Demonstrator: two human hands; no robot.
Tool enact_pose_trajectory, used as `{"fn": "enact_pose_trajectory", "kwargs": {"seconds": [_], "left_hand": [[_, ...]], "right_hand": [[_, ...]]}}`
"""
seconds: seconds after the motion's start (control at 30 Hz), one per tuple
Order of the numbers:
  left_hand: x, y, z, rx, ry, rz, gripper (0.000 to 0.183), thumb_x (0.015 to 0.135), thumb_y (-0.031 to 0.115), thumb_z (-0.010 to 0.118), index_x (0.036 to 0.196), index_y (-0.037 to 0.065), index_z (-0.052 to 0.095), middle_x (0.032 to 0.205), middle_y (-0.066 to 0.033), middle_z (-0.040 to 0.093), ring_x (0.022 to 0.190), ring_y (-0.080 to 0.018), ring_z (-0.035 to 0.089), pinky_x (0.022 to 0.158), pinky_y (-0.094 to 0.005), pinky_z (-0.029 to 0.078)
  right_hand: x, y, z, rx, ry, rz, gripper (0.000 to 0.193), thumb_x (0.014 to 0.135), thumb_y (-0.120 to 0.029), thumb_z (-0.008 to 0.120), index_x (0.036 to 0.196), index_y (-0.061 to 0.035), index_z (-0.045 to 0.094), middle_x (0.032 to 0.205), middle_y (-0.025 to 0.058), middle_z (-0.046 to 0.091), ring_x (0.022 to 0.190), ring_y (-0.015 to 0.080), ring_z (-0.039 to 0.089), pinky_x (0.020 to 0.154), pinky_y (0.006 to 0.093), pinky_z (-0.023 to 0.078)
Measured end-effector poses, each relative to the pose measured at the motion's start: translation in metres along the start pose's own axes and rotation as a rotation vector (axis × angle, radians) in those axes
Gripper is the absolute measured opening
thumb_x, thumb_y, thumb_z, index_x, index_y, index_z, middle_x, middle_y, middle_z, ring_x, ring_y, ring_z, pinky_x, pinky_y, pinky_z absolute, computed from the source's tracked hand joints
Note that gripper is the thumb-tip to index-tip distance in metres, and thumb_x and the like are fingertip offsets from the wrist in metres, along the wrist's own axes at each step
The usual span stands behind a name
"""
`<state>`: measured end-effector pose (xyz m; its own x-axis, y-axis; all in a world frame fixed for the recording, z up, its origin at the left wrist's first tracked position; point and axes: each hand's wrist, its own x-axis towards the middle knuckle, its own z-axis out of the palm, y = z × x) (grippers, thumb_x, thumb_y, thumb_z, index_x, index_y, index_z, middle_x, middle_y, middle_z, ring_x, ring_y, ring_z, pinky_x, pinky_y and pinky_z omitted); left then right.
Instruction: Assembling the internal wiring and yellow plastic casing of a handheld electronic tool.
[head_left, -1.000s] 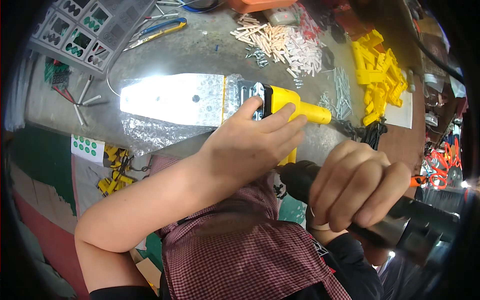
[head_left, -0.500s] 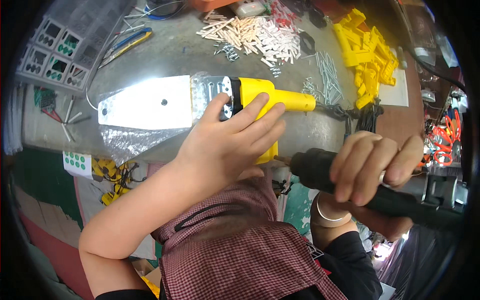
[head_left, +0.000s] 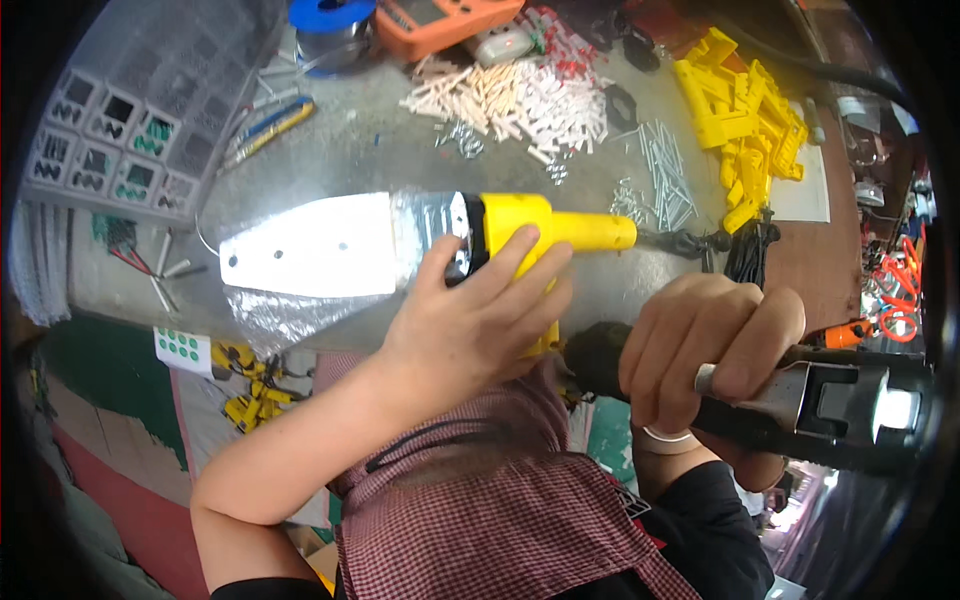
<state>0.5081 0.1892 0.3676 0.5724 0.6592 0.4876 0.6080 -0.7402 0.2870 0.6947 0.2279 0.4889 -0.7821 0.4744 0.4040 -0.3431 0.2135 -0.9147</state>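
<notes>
A yellow-handled tool (head_left: 518,218) with a long flat white metal plate (head_left: 310,252) lies across the near part of the bench. Clear bubble wrap (head_left: 290,312) shows under the plate. My left hand (head_left: 450,320) grips the yellow body from the near side, thumb by the dark collar and fingers over the housing. In my right hand (head_left: 705,345), fingers wrapped around it, is a black power screwdriver (head_left: 825,410). Its front end points left at the near yellow part of the tool, close to my left hand. The bit is hidden, so contact is unclear.
Pale sticks (head_left: 520,100), small screws (head_left: 460,138) and long screws (head_left: 665,175) lie in piles beyond the tool. Yellow plastic parts (head_left: 745,120) are heaped at far right. At left stand a compartment box (head_left: 185,130) and a cutter knife (head_left: 268,130). An orange meter (head_left: 440,25) sits at the back.
My right hand has brought the screwdriver left and closer to the yellow tool, and its bit has gone out of sight. My left hand keeps its grip. The whole view has shifted slightly.
</notes>
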Motion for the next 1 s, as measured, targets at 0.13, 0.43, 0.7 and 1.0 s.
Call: {"fn": "enact_pose_trajectory", "kwargs": {"seconds": [0.13, 0.43, 0.7, 1.0], "left_hand": [[-0.009, 0.016, -0.014, -0.096, -0.096, 0.051, 0.058, 0.073, 0.048, 0.069, 0.123, 0.019, 0.061, 0.140, -0.0007, 0.052, 0.130, -0.0208, 0.046, 0.098, -0.0500, 0.028], [0.012, -0.024, -0.054, -0.207, -0.154, -0.203, 0.067, 0.070, 0.036, 0.078, 0.123, 0.000, 0.057, 0.122, -0.0165, 0.060, 0.109, -0.0374, 0.058, 0.095, -0.0458, 0.041], [0.009, -0.027, -0.042, -0.179, -0.156, -0.158, 0.064, 0.072, 0.037, 0.077, 0.119, -0.002, 0.060, 0.116, -0.0167, 0.063, 0.097, -0.0346, 0.059, 0.088, -0.0444, 0.042], [0.015, -0.025, -0.045, -0.280, -0.193, -0.271, 0.064, 0.071, 0.037, 0.080, 0.116, -0.002, 0.059, 0.114, -0.0166, 0.063, 0.096, -0.0339, 0.059, 0.085, -0.0435, 0.042]], "right_hand": [[-0.016, -0.050, -0.019, 0.031, 0.023, -0.066, 0.056, 0.075, -0.016, 0.083, 0.112, -0.0069, 0.043, 0.098, 0.0108, 0.064, 0.091, 0.0246, 0.068, 0.071, 0.0307, 0.055], [-0.098, 0.005, -0.010, 0.385, 1.385, -0.456, 0.044, 0.090, -0.042, 0.050, 0.111, -0.0041, 0.050, 0.080, 0.0040, 0.047, 0.076, 0.0171, 0.047, 0.082, 0.0370, 0.041], [-0.096, 0.032, -0.007, 0.418, 1.637, -0.451, 0.040, 0.089, -0.045, 0.051, 0.105, -0.0083, 0.052, 0.076, 0.0019, 0.048, 0.074, 0.0162, 0.049, 0.083, 0.0368, 0.041], [-0.094, 0.044, -0.010, 0.644, 1.570, -0.468, 0.044, 0.085, -0.048, 0.055, 0.105, -0.0092, 0.052, 0.074, 0.0010, 0.045, 0.071, 0.0165, 0.048, 0.081, 0.0368, 0.039]]}}
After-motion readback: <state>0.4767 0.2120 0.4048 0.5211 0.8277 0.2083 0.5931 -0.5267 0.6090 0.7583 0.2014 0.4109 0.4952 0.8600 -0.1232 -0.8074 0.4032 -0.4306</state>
